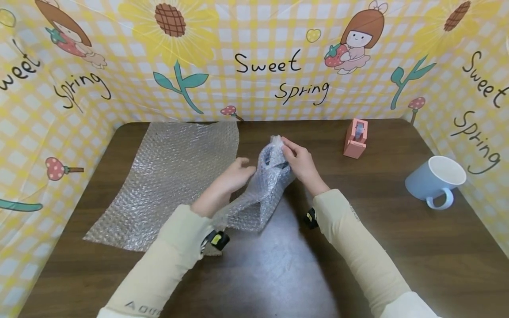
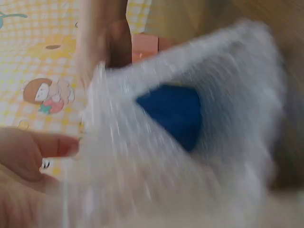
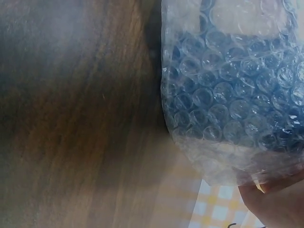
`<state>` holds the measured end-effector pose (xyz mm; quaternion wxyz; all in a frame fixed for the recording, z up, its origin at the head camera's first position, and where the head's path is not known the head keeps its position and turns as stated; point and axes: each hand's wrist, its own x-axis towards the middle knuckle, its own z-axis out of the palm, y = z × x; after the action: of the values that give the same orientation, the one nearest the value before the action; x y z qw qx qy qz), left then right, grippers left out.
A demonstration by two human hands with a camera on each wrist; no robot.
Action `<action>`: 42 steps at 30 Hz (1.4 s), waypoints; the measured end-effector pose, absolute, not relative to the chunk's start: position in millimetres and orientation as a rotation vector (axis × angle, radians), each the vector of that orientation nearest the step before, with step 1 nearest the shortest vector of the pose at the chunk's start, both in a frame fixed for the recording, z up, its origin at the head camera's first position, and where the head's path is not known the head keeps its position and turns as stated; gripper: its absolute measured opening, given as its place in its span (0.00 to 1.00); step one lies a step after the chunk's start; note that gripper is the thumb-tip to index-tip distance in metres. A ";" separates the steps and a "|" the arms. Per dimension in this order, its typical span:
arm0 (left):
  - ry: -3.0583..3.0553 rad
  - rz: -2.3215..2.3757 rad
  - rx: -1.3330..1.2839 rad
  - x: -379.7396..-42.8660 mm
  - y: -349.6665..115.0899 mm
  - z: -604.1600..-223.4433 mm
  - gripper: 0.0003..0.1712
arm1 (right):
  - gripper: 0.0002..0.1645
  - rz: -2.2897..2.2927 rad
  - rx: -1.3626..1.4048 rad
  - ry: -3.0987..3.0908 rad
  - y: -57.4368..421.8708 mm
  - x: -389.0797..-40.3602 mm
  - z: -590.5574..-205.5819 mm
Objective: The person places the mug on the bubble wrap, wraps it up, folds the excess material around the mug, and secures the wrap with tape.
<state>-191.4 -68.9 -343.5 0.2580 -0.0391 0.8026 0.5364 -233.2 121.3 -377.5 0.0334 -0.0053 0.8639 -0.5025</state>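
A bundle of clear bubble wrap [image 1: 274, 185] stands at mid-table, wound around a blue object [image 2: 178, 114] that shows dark blue through the wrap's opening in the left wrist view. Through the bubbles, the right wrist view shows more of this blue object [image 3: 223, 99]; most of its shape is hidden. My right hand [image 1: 301, 162] pinches the gathered upper end of the wrap between thumb and fingers. At the bundle's left side is my left hand [image 1: 234, 176], its thumb and fingers extended, fingertips right at the wrap. A loose tail of wrap trails toward my left wrist.
A flat sheet of bubble wrap [image 1: 179, 172] covers the left part of the dark wooden table [image 1: 381, 265]. At the back right is a pink tape dispenser [image 1: 355, 139]; farther right, a light blue mug [image 1: 429, 181]. Patterned cloth [image 1: 262, 26] walls the back and sides.
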 end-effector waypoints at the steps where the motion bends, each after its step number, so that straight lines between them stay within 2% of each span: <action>1: 2.181 1.423 -0.082 -187.6 -75.4 -344.4 0.34 | 0.26 -1.545 -0.018 2.658 121.4 -233.0 -377.3; 12: 2.199 1.237 0.061 -162.7 -114.8 -376.9 0.30 | 0.26 -1.546 -0.002 2.653 126.0 -233.7 -377.3; 29: 2.050 1.360 0.141 -176.0 -133.5 -376.9 0.31 | 0.26 -1.543 0.003 2.663 122.3 -230.8 -376.8; 34: 1.910 1.568 0.098 -178.8 -133.5 -373.6 0.29 | 0.26 -1.545 0.012 2.654 121.8 -230.3 -376.4; 39: 1.484 1.978 0.018 -179.0 -134.3 -370.8 0.30 | 0.26 -1.542 0.013 2.653 121.4 -230.3 -376.6; 42: 1.298 2.112 0.022 -178.4 -134.8 -369.8 0.27 | 0.26 -1.541 0.016 2.646 120.8 -230.1 -376.7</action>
<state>-178.4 -134.8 -369.8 0.3252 0.0084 0.4950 0.8057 -230.1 120.8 -376.7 0.0398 0.0052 0.8634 -0.5029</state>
